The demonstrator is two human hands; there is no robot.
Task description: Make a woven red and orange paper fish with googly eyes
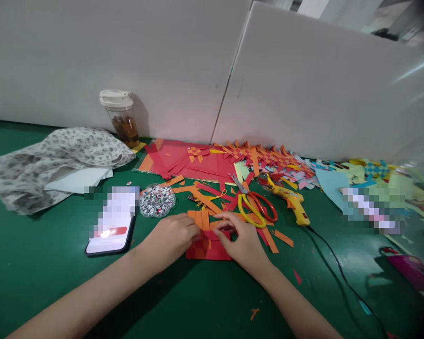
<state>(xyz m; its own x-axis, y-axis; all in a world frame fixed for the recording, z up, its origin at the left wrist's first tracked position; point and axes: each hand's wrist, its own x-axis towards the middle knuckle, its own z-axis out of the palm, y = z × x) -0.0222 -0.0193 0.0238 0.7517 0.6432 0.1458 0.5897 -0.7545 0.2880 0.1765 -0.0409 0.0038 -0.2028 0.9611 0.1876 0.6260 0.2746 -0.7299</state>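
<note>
On the near part of the green desk (155, 301), a small orange paper scrap (255, 314) lies by itself. Just beyond it, in the middle, a red and orange woven paper piece (207, 253) sits flat between your hands, with orange strips fanning out from its far edge. Your left hand (176, 235) rests at its left side, fingers curled in; you hide those fingertips, so whether that grip pinches the paper cannot be told. Your right hand (243, 238) reaches over its right side, thumb and forefinger slightly parted at the paper; whether its grip has hold of a strip is also unclear. Farther off, to your left, are a lit phone (113, 221) and a clear container of googly eyes (158, 201); to your right, scissors (248, 192) with yellow and red handles and a yellow glue gun (293, 202). Behind these lie red paper sheets (212, 165), a patterned cloth (81, 146) and a lidded tumbler (125, 125), before a pale partition (180, 56).
</note>
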